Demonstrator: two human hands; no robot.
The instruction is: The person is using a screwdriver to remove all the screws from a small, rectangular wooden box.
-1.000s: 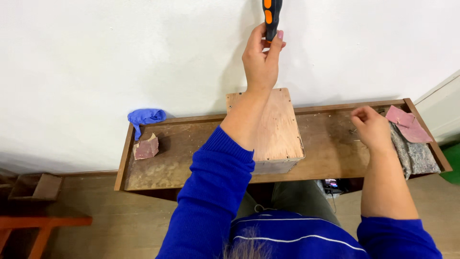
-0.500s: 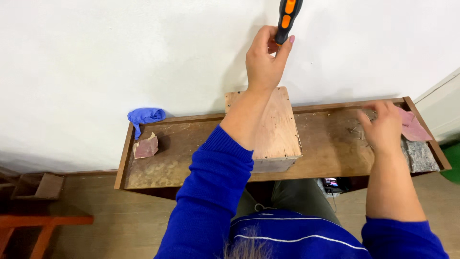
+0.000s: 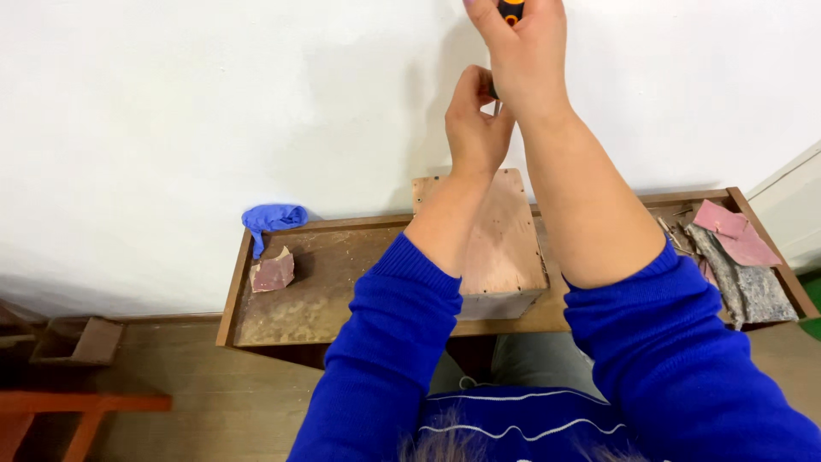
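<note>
Both hands are raised against the white wall, above a low wooden table. The right hand sits higher, its fingers wrapped tight around the orange-and-black handle of a screwdriver (most of the handle runs out of the top of the view). The left hand is just beneath it and touching it, fingers bunched together around the tool's thin metal shaft, which shows only as a short dark sliver between the two hands; whether the tip meets the wall cannot be told. Below the forearms, a wooden box stands on the table against the wall. A crumpled blue glove lies at the table's far left edge, with a reddish-brown block just beside it. Pink and grey sandpaper sheets are piled at the right end, well apart from the hands.
</note>
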